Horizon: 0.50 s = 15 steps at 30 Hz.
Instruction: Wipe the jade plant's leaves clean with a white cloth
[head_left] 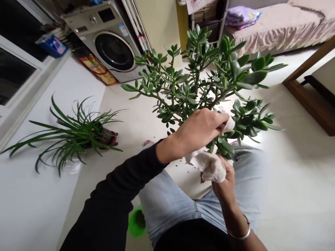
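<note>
The cloth point(209, 166) is hanging at the near, lower edge of the jade plant point(199, 80). It is draping over the right hand point(226, 186), whose grip is closing on its bunched part just beneath the lowest leaves, seemingly propping them from below. The left hand point(201, 129) is reaching over that same branch, its grip pinching the cloth's other end around a leaf, apparently steadying it.

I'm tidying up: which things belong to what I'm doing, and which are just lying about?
In use: jade plant; white cloth, in left hand and right hand.
Lying about: grassy potted plant; washing machine; green container; bed.
</note>
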Motion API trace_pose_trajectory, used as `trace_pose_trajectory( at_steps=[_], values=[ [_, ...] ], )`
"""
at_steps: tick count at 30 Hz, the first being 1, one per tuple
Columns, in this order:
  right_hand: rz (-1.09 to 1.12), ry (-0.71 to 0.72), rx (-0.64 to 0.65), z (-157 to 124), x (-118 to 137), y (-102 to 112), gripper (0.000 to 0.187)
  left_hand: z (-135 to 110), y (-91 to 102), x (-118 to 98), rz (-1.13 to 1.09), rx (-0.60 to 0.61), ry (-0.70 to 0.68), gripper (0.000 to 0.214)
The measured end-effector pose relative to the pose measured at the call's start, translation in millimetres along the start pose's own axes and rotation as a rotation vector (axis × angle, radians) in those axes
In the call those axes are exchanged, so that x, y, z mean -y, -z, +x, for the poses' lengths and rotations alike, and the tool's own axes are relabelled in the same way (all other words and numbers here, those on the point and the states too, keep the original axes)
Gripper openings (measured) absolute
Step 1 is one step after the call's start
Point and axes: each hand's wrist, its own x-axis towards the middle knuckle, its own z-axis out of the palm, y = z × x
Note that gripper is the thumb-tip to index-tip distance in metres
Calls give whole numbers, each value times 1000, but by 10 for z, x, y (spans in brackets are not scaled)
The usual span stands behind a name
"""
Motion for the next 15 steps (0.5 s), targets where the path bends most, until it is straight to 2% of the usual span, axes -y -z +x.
trace_pose_trajectory(
  at_steps=[7,10,13,15],
  values=[
    [-7,4,25,-33,60,-21,17,-89,-24,72,-44,-64,-26,22],
    [-30,2,46,-32,124,-51,17,-132,-13,72,-84,-117,15,21],
    [-43,1,58,-19,203,-89,20,-242,8,68,-178,-220,76,20],
    [-70,29,54,-5,259,-118,24,-372,-2,90,-249,-377,134,18]
  ],
)
